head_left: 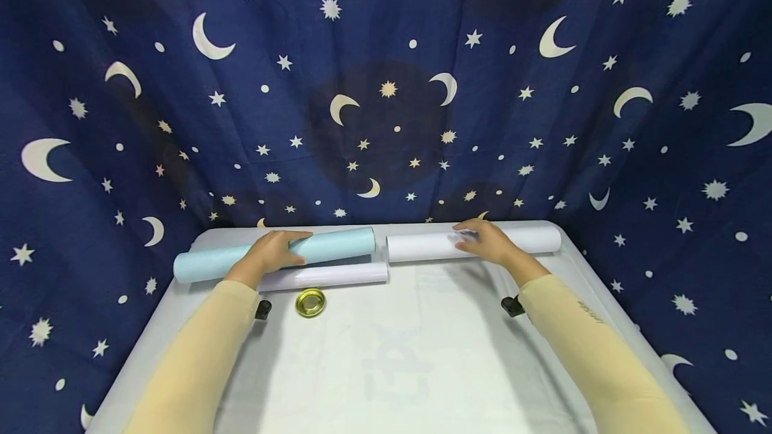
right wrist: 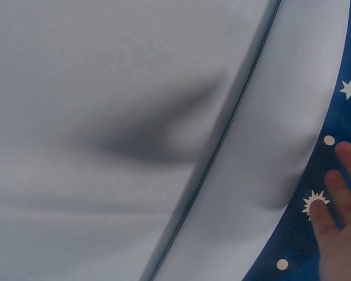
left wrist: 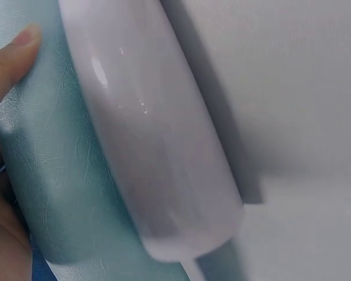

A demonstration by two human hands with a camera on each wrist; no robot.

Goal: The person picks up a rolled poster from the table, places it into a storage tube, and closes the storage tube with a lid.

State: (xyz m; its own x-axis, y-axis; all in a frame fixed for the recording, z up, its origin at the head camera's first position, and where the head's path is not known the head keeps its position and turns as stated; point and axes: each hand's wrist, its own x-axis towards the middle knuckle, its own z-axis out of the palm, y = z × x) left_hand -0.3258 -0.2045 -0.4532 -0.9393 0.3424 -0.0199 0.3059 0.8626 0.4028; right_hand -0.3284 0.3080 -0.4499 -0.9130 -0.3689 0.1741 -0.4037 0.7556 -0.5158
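Looking down over a white table, saw two cream sleeves, both cut off by the bottom edge. Found one patch of lettering between them, too faint to read, then two black mounts, one at each wrist, partly covered. Noted one small gold dish just right of the left forearm. Counted three rolls beyond: first one lilac roll, with left end hidden behind the left wrist; then, at back left, one pale blue roll, gripped between thumb and fingers of the left hand. Found one white roll at back right, under the loosely spread, empty right hand; could not tell whether touching. Saw one navy curtain behind, patterned with moons and stars, cut off at the top.
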